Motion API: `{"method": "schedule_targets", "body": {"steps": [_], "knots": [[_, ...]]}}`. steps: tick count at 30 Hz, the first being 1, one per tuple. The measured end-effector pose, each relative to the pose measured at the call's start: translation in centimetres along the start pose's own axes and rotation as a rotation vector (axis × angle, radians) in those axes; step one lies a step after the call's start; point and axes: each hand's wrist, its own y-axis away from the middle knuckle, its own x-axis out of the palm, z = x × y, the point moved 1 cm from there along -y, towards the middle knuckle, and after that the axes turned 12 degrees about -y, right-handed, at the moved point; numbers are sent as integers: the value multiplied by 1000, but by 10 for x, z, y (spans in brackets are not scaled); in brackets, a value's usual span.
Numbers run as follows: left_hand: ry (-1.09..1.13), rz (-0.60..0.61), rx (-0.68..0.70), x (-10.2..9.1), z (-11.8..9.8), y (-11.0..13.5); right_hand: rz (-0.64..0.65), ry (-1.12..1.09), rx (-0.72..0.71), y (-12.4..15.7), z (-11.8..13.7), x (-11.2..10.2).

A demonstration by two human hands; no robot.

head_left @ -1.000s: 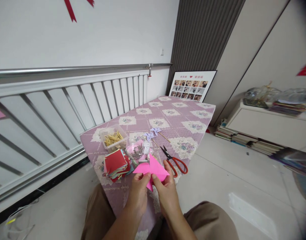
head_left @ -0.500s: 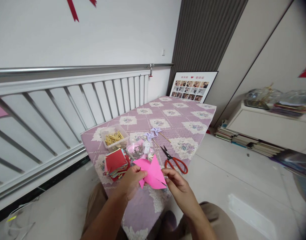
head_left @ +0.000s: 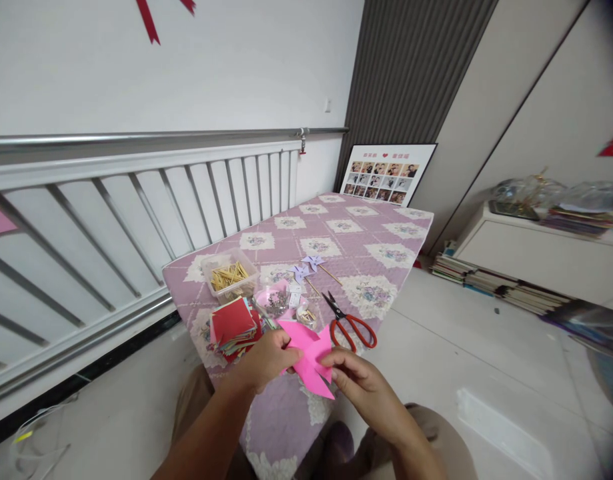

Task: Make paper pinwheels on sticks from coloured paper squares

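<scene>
A bright pink paper pinwheel point(head_left: 309, 357), cut and partly folded, is held between both hands above the near end of the table. My left hand point(head_left: 270, 360) pinches its left side, with the thumb on top of the paper. On the right side, my right hand point(head_left: 359, 381) grips a blade of the paper between thumb and fingers. Just beyond lie red-handled scissors point(head_left: 353, 327), blades partly apart. A stack of coloured paper squares point(head_left: 233, 323), red on top, sits left of the pinwheel. Two finished lilac pinwheels point(head_left: 302, 271) on sticks lie farther back.
A clear plastic box point(head_left: 231, 272) holds several wooden sticks. Beside it are a pink heart-shaped dish point(head_left: 273, 298) of small metal pieces and a small round container point(head_left: 306, 315). A patterned cloth covers the table point(head_left: 331, 227). A radiator point(head_left: 176, 200) runs along the left.
The pink paper has turned and shifted slightly toward me. My right hand has moved left, its fingers now on a blade nearer the middle, and the round container has come into fuller view.
</scene>
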Motion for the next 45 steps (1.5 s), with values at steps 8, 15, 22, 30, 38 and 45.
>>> {"method": "schedule_targets", "body": {"steps": [8, 15, 22, 30, 38, 45], "knots": [[-140, -1, 69, 3, 2, 1, -43, 67, 12, -5, 5, 12], [-249, -30, 99, 5, 3, 3, -120, 228, 9, -8, 3, 20], [-330, -99, 31, 5, -7, 8, -169, 247, 5, -10, 4, 24], [-340, -112, 29, 7, -7, 9, -190, 298, -13, -11, 4, 25], [-269, -84, 38, 11, -8, 9, -192, 378, -77, -11, 4, 24], [-240, -97, 27, 11, -14, 12, -233, 350, -75, -12, 1, 23]]}}
